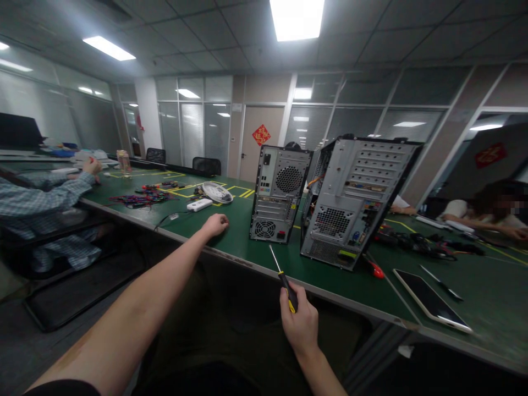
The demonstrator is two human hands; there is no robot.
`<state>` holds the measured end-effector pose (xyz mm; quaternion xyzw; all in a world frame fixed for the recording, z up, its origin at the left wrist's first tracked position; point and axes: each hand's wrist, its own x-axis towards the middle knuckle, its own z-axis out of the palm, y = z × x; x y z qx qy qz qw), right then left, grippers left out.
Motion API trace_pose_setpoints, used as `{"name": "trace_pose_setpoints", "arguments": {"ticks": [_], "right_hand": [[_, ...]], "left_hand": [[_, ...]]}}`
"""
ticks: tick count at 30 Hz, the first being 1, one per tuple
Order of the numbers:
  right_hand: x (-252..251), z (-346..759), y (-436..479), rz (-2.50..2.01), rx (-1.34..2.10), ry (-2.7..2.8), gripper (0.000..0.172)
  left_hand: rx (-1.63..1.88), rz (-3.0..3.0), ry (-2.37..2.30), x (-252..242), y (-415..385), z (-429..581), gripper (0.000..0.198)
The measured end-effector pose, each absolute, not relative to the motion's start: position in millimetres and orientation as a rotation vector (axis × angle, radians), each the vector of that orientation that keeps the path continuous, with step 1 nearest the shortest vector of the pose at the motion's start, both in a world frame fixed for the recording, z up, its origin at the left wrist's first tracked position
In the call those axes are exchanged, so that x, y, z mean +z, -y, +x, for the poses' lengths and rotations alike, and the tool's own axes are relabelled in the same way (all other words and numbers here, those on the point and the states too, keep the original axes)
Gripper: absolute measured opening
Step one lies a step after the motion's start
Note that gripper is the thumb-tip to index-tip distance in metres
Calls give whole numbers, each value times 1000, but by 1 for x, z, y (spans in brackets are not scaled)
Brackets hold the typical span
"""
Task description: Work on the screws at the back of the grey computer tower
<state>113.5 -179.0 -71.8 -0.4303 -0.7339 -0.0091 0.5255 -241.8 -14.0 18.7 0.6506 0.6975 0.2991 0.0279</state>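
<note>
My right hand (303, 319) is closed round the black-and-yellow handle of a screwdriver (287, 290), just off the table's near edge. Its metal shaft points up and away, the tip close to the bottom of the smaller computer case (270, 206). Resting on the green table (239, 242) left of that case is my left hand (216, 224), fingers curled in, with nothing visible in them. To the right stands a larger computer case (336, 220), upright like the smaller one. Both have their rear panels, with vents and ports, facing me.
A phone (431, 300), a pen-like tool (442, 282) and a red-ended tool (376, 269) lie at right, near black cables (416, 243). Leftward are a white power strip (199, 205), a white basket (217, 192) and coloured wires (142, 198). Other people sit at both sides.
</note>
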Motion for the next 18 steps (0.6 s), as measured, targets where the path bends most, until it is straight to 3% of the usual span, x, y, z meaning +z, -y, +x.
{"name": "trace_pose_setpoints", "arguments": {"ticks": [5, 8, 18], "right_hand": [[-71, 112, 180, -1038, -11, 1759, 29], [-72, 111, 181, -1029, -20, 1760, 29], [-71, 114, 180, -989, -45, 1730, 28]], "left_hand": [[1286, 1945, -1732, 10, 29, -205, 11], [1251, 1885, -1331, 5, 41, -178, 14], [1178, 1629, -911, 11, 53, -133, 40]]}}
